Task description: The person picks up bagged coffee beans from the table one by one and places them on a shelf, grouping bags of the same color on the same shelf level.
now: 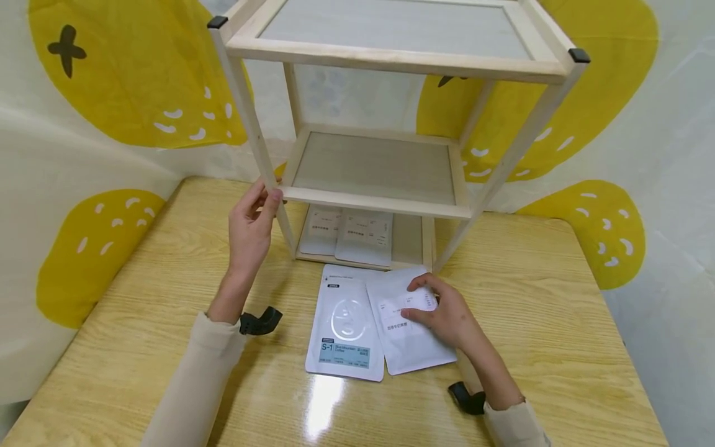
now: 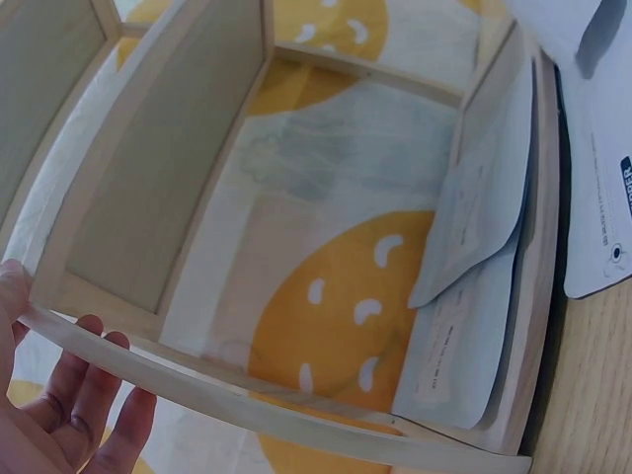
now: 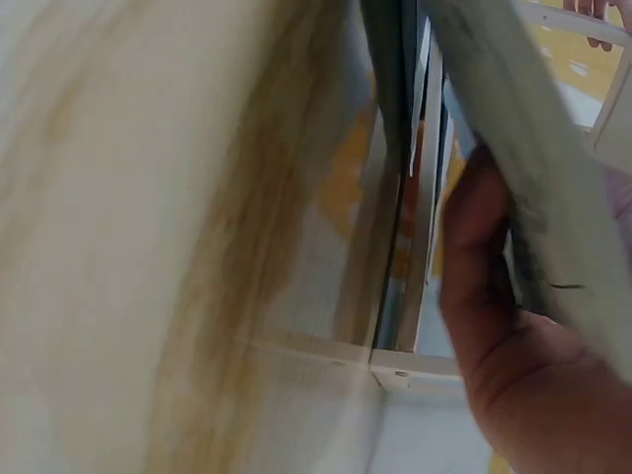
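Observation:
At the left front post [image 1: 242,99] of a small wooden shelf, my left hand [image 1: 251,226] has its thumb in front and fingers behind, gripping the wood. The left wrist view shows these fingers curled around the post. My right hand [image 1: 447,316] pinches a flat white pouch [image 1: 410,351] with a printed label; in the right wrist view the pouch [image 3: 543,168] stands between thumb and fingers. Beside it on the table lies another white pouch [image 1: 349,320], its blue label reading S-1 Blue Mountain Coffee. The held pouch overlaps its right edge.
Two similar pouches, a left one [image 1: 319,233] and a right one [image 1: 364,239], lie overlapping on the bottom shelf [image 1: 410,239]. Above are the middle shelf [image 1: 374,164] and top shelf [image 1: 391,28]. The shelf stands on a wooden table [image 1: 536,323] before a yellow-patterned cloth [image 1: 139,68].

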Available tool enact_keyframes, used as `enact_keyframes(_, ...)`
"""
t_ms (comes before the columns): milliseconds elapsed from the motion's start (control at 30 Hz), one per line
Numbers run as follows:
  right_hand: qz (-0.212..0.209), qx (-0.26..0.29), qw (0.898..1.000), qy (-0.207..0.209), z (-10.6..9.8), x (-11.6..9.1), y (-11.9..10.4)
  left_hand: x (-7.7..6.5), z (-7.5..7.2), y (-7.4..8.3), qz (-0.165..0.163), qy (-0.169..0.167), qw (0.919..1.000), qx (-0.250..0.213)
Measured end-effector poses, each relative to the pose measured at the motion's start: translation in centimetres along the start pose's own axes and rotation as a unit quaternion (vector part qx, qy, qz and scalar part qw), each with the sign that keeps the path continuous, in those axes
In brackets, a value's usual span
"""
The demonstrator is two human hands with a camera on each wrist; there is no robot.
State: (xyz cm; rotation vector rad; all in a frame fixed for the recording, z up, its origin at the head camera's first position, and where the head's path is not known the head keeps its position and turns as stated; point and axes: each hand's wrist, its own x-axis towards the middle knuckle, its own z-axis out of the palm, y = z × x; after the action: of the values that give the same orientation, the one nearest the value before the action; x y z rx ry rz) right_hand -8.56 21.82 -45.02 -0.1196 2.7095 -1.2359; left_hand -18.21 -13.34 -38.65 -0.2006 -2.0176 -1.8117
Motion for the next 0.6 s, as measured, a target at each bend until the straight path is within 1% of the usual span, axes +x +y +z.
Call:
enact_keyframes(167, -0.008, 0.044, 0.998, 0.037, 0.0, 0.4, 0.1, -0.1, -0.1, -0.1, -0.001, 0.001, 1.0, 0.002)
enact_keyframes(367, -0.005, 0.09, 0.993, 0.074, 0.3, 0.9, 0.0, -0.1, 0.0, 0.0, 0.001, 0.0, 1.0, 0.004)
enact_keyframes(600, 0.003, 0.121, 0.988, 0.097, 0.8, 1.8, -0.7, -0.1, 0.1, 0.3, -0.001, 0.001, 1.0, 0.005)
